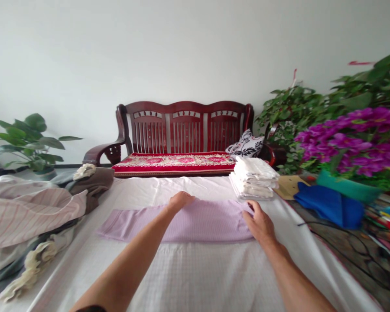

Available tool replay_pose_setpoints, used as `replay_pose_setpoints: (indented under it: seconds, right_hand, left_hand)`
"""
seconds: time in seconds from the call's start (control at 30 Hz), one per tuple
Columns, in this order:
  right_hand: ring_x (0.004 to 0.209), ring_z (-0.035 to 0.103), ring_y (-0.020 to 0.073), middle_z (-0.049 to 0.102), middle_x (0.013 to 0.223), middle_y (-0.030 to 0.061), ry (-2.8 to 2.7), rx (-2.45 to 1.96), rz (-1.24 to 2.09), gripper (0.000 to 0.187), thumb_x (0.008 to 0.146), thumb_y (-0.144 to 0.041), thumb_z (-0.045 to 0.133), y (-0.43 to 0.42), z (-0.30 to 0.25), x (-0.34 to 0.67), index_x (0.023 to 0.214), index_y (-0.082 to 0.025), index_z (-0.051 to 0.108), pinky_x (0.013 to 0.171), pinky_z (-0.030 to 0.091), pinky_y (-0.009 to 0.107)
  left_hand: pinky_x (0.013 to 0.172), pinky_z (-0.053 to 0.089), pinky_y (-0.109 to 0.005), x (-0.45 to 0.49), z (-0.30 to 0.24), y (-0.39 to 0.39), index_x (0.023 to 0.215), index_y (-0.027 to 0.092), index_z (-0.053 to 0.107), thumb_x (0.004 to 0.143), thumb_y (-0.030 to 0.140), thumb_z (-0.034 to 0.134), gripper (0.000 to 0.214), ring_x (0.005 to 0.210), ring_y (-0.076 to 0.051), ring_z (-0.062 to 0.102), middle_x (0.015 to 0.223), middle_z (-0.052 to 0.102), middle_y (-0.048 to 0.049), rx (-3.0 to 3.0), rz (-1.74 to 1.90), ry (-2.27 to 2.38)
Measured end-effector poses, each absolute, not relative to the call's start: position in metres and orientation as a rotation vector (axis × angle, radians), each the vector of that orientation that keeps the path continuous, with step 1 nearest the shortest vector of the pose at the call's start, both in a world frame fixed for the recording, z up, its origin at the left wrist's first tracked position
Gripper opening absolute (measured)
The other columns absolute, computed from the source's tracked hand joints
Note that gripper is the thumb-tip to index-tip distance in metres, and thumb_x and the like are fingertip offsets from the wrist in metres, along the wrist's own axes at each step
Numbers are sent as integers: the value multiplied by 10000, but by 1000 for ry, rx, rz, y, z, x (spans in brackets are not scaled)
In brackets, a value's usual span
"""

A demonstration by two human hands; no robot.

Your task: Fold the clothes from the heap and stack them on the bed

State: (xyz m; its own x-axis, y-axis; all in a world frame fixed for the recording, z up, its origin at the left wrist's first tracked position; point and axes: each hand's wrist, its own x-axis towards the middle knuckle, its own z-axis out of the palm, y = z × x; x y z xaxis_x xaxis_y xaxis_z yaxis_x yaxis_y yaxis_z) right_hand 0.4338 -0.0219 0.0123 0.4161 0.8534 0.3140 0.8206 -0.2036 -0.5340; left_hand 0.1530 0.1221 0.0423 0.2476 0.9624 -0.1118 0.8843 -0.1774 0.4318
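A lilac ribbed knit garment (208, 223) lies as a long folded strip across the white cloth in front of me. My left hand (181, 200) is at its far edge, near the middle, with the fingers closed on the fabric and their tips partly hidden. At the strip's right end, my right hand (259, 220) pinches the fabric between thumb and fingers. The strip's left end lies flat, touched by neither hand.
A white-covered table (195, 277) bears a stack of folded white cloths (253, 177) and, left, a heap of loose clothes (35, 212). Behind stands a wooden bench (185, 130). Purple flowers (354, 141), a blue cloth (328, 204) and black cables (351, 238) are at right.
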Motion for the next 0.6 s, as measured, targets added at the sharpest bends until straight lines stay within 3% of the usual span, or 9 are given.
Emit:
replay_pose_setpoints:
  seconds: [0.13, 0.23, 0.33, 0.6]
  right_hand:
    - [981, 691, 278, 733, 1134, 106, -1409, -2103, 77, 453, 937, -477, 405, -20, 13, 433, 1281, -222, 553, 759, 468, 327]
    - [942, 698, 282, 744, 1084, 121, -1373, -2195, 100, 489, 973, -505, 338, -18, 15, 433, 1301, -211, 550, 729, 454, 328]
    - [915, 701, 268, 749, 1068, 112, -1351, -2239, 80, 464, 969, -490, 379, -16, 16, 432, 1299, -223, 566, 703, 441, 311]
    - [901, 701, 260, 752, 1061, 107, -1359, -2249, 67, 445, 966, -466, 414, -17, 19, 430, 1300, -220, 574, 697, 435, 301]
  left_hand:
    - [762, 499, -265, 154, 35, 120, 969, 238, 787, 930, 450, 506, 353, 899, -209, 724, 953, 790, -9, 2048, 347, 1660]
    - [837, 489, -274, 155, 30, 115, 1056, 284, 776, 928, 457, 502, 349, 969, -209, 716, 1033, 786, 4, 2019, 397, 1708]
    - [927, 461, -284, 158, 28, 111, 1108, 318, 760, 930, 431, 491, 342, 1067, -208, 694, 1117, 772, 11, 2030, 418, 1747]
    - [1041, 392, -461, 169, 38, 117, 968, 219, 781, 916, 562, 435, 490, 1106, -319, 678, 1065, 773, -130, 2104, 279, 1857]
